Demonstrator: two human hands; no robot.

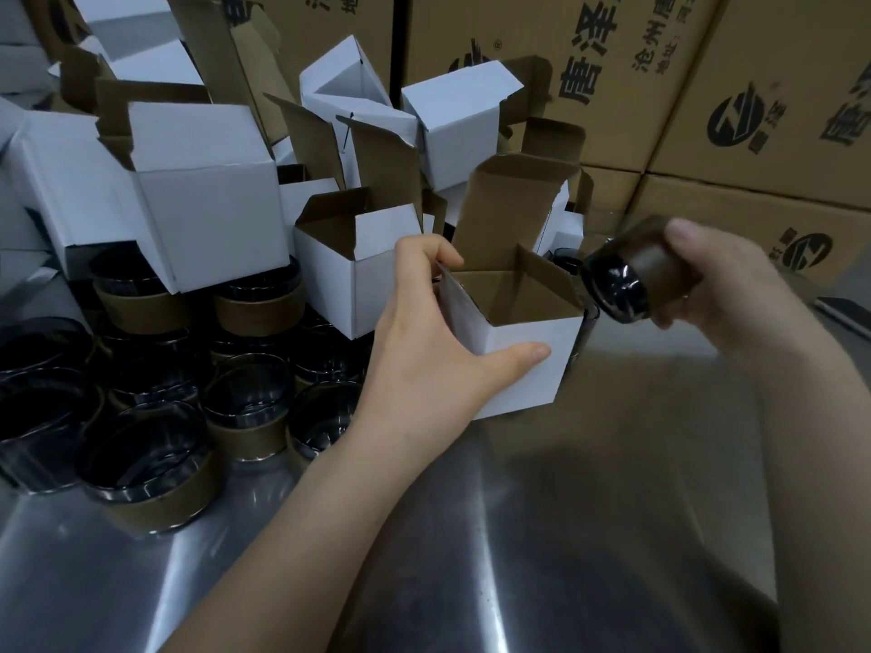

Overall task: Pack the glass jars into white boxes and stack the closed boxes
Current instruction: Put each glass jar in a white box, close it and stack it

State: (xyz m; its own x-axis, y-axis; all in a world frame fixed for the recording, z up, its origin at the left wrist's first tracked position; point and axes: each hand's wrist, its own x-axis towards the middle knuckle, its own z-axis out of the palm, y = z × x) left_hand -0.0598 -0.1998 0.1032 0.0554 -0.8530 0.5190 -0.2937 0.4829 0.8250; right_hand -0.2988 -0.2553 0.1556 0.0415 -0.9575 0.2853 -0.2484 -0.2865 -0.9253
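Left grip (424,332): open white box (523,365) is held on the table (612,487).
Right grip (716,280): glass jar (636,280) is grasped, tilted, beside it.

the brown cartons (532,30) stacked at the back carry large black characters 唐泽 (cut off at the edges) with smaller lines beside them beginning 沧州唐 and 地址 — a round black logo (736,121) stands on several faces, a small ® by one, its tiny caption too blurred to read
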